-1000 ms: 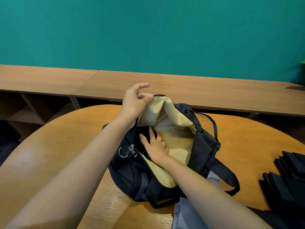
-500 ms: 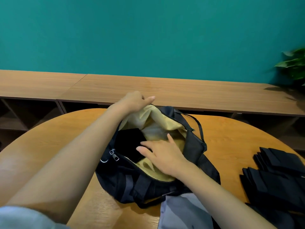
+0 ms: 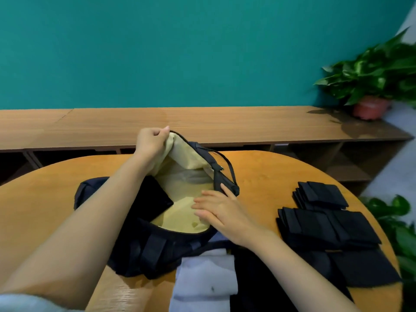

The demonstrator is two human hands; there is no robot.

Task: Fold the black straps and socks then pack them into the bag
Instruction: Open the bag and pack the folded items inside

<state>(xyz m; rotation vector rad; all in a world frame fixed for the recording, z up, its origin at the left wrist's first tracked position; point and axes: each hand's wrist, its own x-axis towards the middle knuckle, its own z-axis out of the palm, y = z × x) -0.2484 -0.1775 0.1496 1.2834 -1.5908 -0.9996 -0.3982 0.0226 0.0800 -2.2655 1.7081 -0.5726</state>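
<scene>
A black bag (image 3: 144, 248) with tan lining lies open on the round wooden table (image 3: 265, 176). My left hand (image 3: 151, 143) pinches the far rim of the opening and holds it up. A folded black piece (image 3: 155, 199) sits inside the bag on the left. My right hand (image 3: 221, 210) hovers with straight fingers over the near right side of the opening, holding nothing. Folded black straps and socks lie in stacks (image 3: 322, 217) on the table to the right.
A white and grey folded cloth (image 3: 204, 280) lies at the table's near edge, next to more black fabric (image 3: 371, 269). A long wooden shelf unit (image 3: 247, 124) runs along the teal wall. Potted plants (image 3: 373, 86) stand at the right.
My right hand has drawn out of the bag toward its right rim, leaving the black piece inside. My left hand lifted the rim higher. The view swung right.
</scene>
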